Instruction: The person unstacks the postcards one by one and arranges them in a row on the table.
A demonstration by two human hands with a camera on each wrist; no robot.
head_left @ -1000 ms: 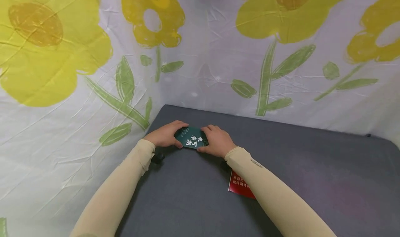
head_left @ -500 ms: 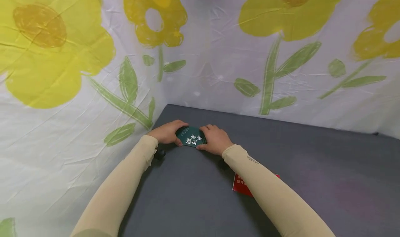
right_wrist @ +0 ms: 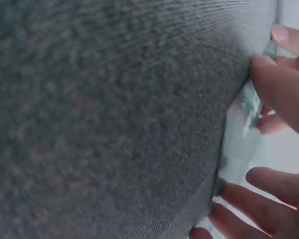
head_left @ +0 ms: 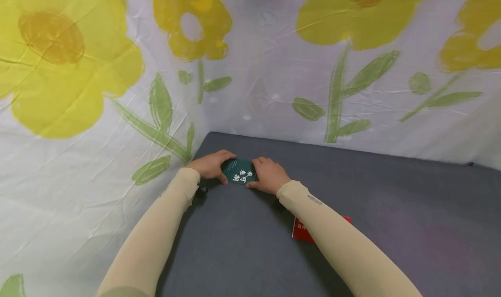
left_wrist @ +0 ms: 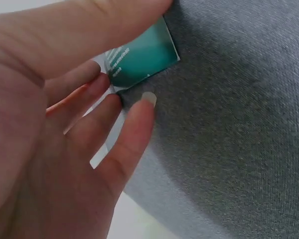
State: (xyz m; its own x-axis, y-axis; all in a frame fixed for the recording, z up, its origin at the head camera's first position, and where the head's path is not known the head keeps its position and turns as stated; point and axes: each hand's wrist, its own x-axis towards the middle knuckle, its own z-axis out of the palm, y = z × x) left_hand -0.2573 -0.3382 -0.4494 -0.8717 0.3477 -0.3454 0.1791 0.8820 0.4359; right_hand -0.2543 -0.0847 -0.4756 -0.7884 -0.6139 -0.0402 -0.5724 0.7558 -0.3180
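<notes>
A dark green card printed with white characters lies on the grey cloth-like surface, between my two hands. My left hand grips its left end, the thumb at the near edge and fingers at the far edge. On the right end, my right hand holds the card the same way and covers part of it. In the left wrist view a corner of the green card shows beyond the thumb. The right wrist view catches the card at a low, glaring angle.
A red card with pale characters lies partly hidden under my right forearm. White curtains with yellow flowers rise along the left and back edges of the grey table. Small dark objects sit under the wrists.
Both hands stay on the green card, which looks almost unmoved. The head view has shifted slightly, and more of the red card shows beyond the right forearm than at first.
</notes>
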